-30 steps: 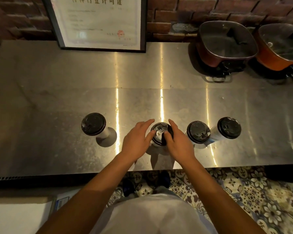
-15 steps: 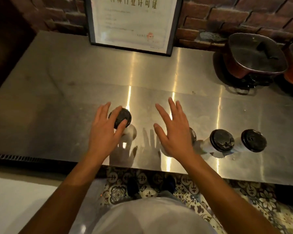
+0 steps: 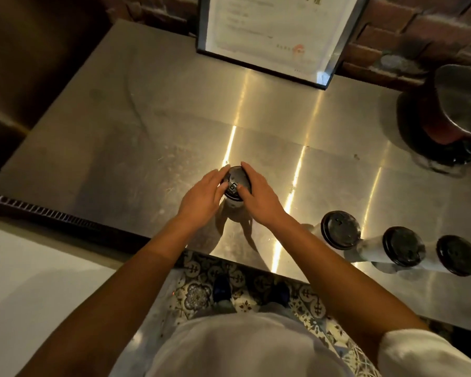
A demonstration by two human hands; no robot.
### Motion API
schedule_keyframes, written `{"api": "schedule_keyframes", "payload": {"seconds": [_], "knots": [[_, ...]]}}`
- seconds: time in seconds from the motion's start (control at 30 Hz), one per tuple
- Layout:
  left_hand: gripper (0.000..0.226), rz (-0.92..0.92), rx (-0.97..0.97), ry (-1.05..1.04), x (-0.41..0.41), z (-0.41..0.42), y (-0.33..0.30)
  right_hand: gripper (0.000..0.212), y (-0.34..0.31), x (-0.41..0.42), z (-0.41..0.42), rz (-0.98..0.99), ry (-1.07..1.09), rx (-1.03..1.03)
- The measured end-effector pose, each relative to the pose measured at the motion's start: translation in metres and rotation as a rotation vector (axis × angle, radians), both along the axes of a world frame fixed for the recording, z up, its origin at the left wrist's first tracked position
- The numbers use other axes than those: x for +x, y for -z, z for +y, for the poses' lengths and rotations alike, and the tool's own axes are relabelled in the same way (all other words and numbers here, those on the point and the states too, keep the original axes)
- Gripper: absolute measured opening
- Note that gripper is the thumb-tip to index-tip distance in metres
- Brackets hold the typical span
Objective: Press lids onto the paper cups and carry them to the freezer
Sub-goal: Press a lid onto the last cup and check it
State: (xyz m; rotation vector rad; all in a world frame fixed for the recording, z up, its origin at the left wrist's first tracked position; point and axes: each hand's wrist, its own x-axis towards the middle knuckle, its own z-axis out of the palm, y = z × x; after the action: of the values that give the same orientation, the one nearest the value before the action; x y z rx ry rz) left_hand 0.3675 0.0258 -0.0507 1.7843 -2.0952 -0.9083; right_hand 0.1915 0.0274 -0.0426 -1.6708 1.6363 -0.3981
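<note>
From the head camera I see both hands on the leftmost paper cup (image 3: 235, 206), which stands alone on the steel worktop (image 3: 152, 137). Half a second ago the hands were lifted with fingers spread, the left just reaching this cup and the right above the next one; now they have closed in together. The left hand (image 3: 201, 198) and the right hand (image 3: 259, 197) flank the black lid (image 3: 235, 182), fingers lying fairly straight along its rim and both thumbs pressing on its top, so each grip is flat and pushing rather than wrapped around.

The three other lidded cups (image 3: 400, 247) stand in a row to the right, near the worktop's front edge, well apart from the cup under the hands. That cup sits a little back from the front edge. Behind it I have a broad bare stretch of steel up to the framed certificate (image 3: 272, 31) leaning on the brick wall. A red pot (image 3: 454, 110) occupies the far right corner. A vent grille (image 3: 49, 213) runs along the front left edge.
</note>
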Motion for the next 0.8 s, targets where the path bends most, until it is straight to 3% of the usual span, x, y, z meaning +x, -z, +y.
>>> {"api": "schedule_keyframes", "payload": {"seconds": [0.17, 0.5, 0.8], "knots": [[0.047, 0.285, 0.159, -0.149, -0.007, 0.007, -0.004, 0.057, -0.009, -0.006, 0.004, -0.073, 0.038, 0.0], [0.049, 0.327, 0.175, -0.037, -0.058, 0.078, -0.002, 0.052, -0.008, -0.055, 0.096, -0.231, 0.247, 0.057], [0.048, 0.464, 0.223, -0.031, -0.074, 0.103, 0.014, 0.042, -0.011, -0.042, 0.09, -0.077, 0.385, -0.112]]}}
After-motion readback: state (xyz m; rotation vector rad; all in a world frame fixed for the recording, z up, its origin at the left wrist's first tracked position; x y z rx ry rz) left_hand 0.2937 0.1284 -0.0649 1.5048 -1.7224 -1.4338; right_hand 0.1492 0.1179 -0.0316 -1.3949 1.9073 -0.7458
